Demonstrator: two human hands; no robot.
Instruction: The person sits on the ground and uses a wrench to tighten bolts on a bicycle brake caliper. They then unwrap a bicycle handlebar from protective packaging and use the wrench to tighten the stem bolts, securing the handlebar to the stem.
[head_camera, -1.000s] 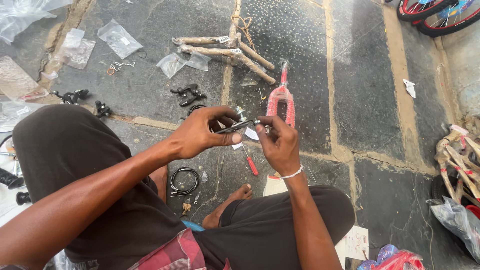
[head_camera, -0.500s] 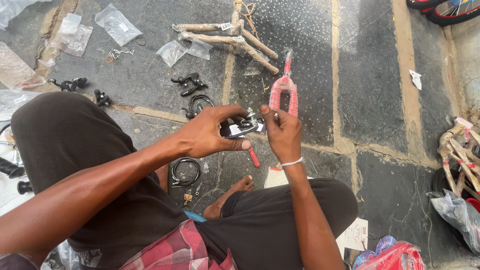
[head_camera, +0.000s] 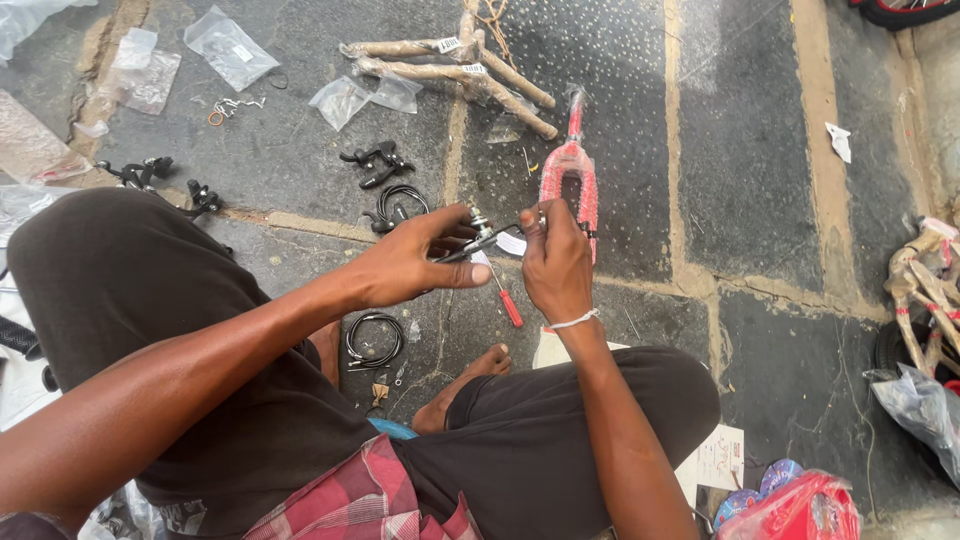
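I sit cross-legged on a stone floor. Both hands meet in front of my knees on a small black and silver bicycle brake part (head_camera: 482, 238). My left hand (head_camera: 415, 262) grips its left end, thumb along the side. My right hand (head_camera: 553, 262), with a white band on the wrist, pinches the right end. A red-handled screwdriver (head_camera: 506, 300) lies on the floor just below the hands. A pink bicycle fork (head_camera: 572, 172) lies just beyond my right hand.
Paper-wrapped tubes (head_camera: 455, 70) lie at the far middle, with clear plastic bags (head_camera: 230, 45) at the upper left. Black brake levers (head_camera: 375, 163) and coiled cables (head_camera: 372, 340) lie near my knees. More wrapped parts (head_camera: 925, 280) and a red bag (head_camera: 800, 505) are at the right.
My hands stay together on the brake part, with only small shifts of the fingers. The view has drifted slightly.
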